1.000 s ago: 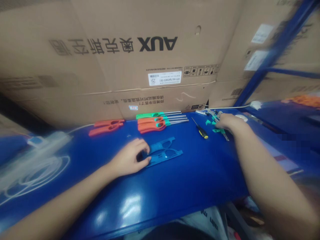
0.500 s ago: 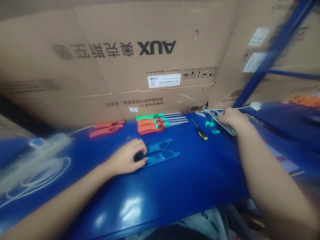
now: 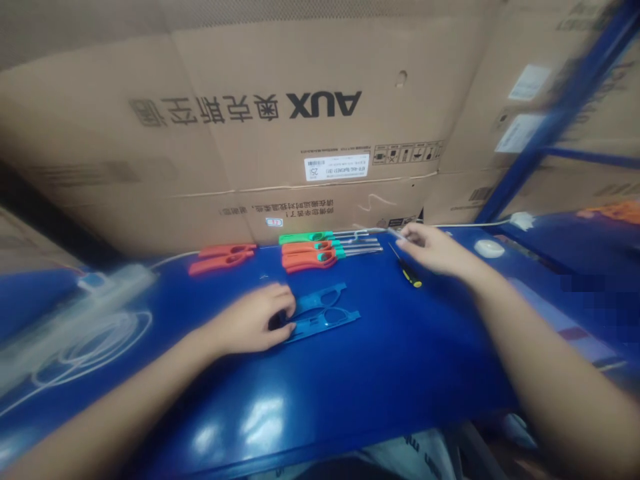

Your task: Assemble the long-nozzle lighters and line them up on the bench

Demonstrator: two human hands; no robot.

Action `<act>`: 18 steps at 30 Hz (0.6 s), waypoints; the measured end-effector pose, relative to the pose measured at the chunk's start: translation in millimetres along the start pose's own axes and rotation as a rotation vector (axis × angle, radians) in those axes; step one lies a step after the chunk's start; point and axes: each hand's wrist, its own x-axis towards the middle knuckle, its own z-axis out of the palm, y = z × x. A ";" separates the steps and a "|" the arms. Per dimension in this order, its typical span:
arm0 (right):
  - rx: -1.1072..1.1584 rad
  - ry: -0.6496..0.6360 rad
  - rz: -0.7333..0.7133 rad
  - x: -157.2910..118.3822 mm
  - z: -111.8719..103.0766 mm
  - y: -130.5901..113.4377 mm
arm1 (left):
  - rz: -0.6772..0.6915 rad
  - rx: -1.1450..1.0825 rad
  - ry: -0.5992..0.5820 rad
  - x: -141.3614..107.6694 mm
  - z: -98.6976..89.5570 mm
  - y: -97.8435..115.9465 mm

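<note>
We have the carton (image 3: 235,60) behind our blue bench (image 3: 400,373); our left hand (image 3: 257,318) holds two blue half-shells (image 3: 317,324) by their left ends on it; our right hand (image 3: 433,250), near the screwdriver (image 3: 411,275), pinches a thin pale piece (image 3: 396,234).

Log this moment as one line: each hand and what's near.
left hand: touching two blue shells | right hand: apparently holding thin piece, blurred; screwdriver close by | beyond left hand: two orange pieces

White glare marks the blue tabletop (image 3: 400,373); edges blur.
</note>
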 end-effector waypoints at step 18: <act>0.560 -0.412 -0.233 -46.8 70.1 -59.3 | -0.040 -0.036 0.491 -8.6 26.5 28.0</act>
